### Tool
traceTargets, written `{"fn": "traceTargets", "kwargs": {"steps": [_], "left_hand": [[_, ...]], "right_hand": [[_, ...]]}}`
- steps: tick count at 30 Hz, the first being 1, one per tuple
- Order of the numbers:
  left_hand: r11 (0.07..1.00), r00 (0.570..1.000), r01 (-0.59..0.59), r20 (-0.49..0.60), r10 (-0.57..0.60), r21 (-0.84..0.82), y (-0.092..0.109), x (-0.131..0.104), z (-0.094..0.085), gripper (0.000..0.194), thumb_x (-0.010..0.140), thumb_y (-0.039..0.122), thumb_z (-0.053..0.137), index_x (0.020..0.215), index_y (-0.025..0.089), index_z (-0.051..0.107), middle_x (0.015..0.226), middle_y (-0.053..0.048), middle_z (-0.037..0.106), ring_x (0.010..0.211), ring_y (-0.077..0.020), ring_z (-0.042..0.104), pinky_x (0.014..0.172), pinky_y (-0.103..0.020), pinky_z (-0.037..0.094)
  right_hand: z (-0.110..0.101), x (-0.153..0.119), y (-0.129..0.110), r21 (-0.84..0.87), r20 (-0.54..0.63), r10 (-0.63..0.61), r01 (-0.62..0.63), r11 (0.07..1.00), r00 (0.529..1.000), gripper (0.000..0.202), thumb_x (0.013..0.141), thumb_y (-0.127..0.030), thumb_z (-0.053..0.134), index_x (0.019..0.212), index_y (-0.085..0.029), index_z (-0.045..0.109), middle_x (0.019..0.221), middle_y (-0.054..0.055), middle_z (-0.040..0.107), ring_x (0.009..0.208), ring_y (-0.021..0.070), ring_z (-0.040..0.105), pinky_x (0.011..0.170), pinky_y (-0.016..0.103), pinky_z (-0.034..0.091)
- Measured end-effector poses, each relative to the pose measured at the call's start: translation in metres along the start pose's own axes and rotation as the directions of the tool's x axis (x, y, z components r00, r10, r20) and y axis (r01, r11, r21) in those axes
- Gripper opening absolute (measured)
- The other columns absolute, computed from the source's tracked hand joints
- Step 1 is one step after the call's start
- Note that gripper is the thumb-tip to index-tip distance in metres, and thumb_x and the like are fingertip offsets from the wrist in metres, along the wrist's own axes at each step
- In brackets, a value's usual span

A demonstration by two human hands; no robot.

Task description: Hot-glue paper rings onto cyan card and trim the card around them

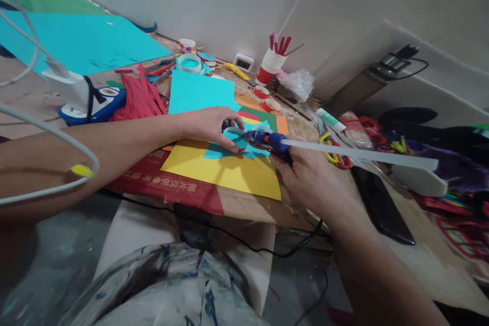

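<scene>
Glue gun (267, 139), blue-bodied, gripped in right hand (309, 175), fingers wrapped round the grip below the barrel, nozzle pointed left at a small cyan paper cutout (234, 138). Long translucent glue stick (359, 154) jutted from the back of the gun toward the right, passing over yellow and red clips (331, 147). Left hand (212, 123) reached in from the left, fingertips pressed down on the cutout, thumb and forefinger closed against its edge just beside the nozzle. Cutout lay on a larger cyan scrap (229, 152), itself on a yellow paper sheet (225, 169) near the front edge of the wooden worktable (416, 249). Under the yellow sheet, a red printed cardboard piece (164, 186). Behind the left hand, a cyan card sheet (198, 92), with green and orange sheets (273, 119) peeking out beside it. Farther left, a bundle of red paper strips (139, 99) beside a blue and white tape dispenser (95, 104). At the back near the wall, a stack of red and white paper cups (270, 65) holding red strips, upright, with crumpled clear plastic (300, 83) just to its right. Large cyan sheet (72, 43) spread across the far left. Dark flat phone-like slab (380, 206) lay right of the right wrist. Black cable (237, 239) trailed below the table edge over the lap.
</scene>
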State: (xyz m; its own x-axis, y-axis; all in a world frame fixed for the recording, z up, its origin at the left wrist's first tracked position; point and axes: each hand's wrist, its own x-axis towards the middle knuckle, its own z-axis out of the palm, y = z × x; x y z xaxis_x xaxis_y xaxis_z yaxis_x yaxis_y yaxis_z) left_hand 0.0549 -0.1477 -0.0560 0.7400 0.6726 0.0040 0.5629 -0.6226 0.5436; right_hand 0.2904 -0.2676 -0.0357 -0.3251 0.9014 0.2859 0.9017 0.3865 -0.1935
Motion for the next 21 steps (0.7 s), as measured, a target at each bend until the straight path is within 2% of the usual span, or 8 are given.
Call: {"fn": "traceTargets", "kwargs": {"steps": [7, 12, 17, 21], "left_hand": [[1.0, 1.0, 0.011, 0.003, -0.011, 0.014, 0.0, 0.001, 0.0, 0.068, 0.067, 0.061, 0.076, 0.122, 0.022, 0.068, 0.115, -0.007, 0.068, 0.099, -0.025, 0.06, 0.08, -0.031, 0.041], [1.0, 1.0, -0.016, -0.001, 0.016, -0.027, -0.002, 0.002, 0.0, 0.074, 0.067, 0.059, 0.076, 0.131, 0.024, 0.063, 0.124, -0.007, 0.067, 0.104, -0.0257, 0.061, 0.084, -0.032, 0.042], [1.0, 1.0, 0.005, 0.003, -0.005, 0.009, -0.001, 0.0, -0.001, 0.078, 0.068, 0.065, 0.074, 0.133, 0.024, 0.064, 0.127, -0.009, 0.066, 0.11, -0.0285, 0.059, 0.087, -0.034, 0.042], [0.995, 0.997, 0.044, -0.068, -0.038, 0.091, 0.002, -0.002, -0.002, 0.076, 0.068, 0.071, 0.074, 0.13, 0.028, 0.068, 0.132, -0.009, 0.064, 0.123, -0.0335, 0.052, 0.098, -0.04, 0.038]], "right_hand": [[0.002, 0.008, -0.002, 0.011, -0.002, 0.004, -0.004, 1.0, 1.0, 0.011, 0.093, -0.026, 0.054, 0.095, -0.019, 0.062, 0.091, 0.012, 0.07, 0.08, 0.0254, 0.062, 0.067, 0.033, 0.043], [-0.001, 0.006, 0.004, 0.036, -0.008, 0.034, -0.034, 0.999, 0.999, 0.011, 0.091, -0.028, 0.054, 0.087, -0.021, 0.061, 0.086, 0.011, 0.07, 0.077, 0.0254, 0.062, 0.066, 0.034, 0.044], [-0.001, 0.001, 0.01, 0.013, -0.032, 0.067, -0.067, 0.998, 0.997, 0.016, 0.091, -0.033, 0.055, 0.09, -0.019, 0.064, 0.088, 0.014, 0.072, 0.081, 0.0285, 0.064, 0.07, 0.037, 0.045], [-0.002, 0.001, 0.011, 0.006, -0.014, 0.088, -0.087, 0.996, 0.996, 0.019, 0.092, -0.035, 0.055, 0.09, -0.019, 0.065, 0.09, 0.014, 0.072, 0.083, 0.029, 0.064, 0.071, 0.037, 0.046]]}}
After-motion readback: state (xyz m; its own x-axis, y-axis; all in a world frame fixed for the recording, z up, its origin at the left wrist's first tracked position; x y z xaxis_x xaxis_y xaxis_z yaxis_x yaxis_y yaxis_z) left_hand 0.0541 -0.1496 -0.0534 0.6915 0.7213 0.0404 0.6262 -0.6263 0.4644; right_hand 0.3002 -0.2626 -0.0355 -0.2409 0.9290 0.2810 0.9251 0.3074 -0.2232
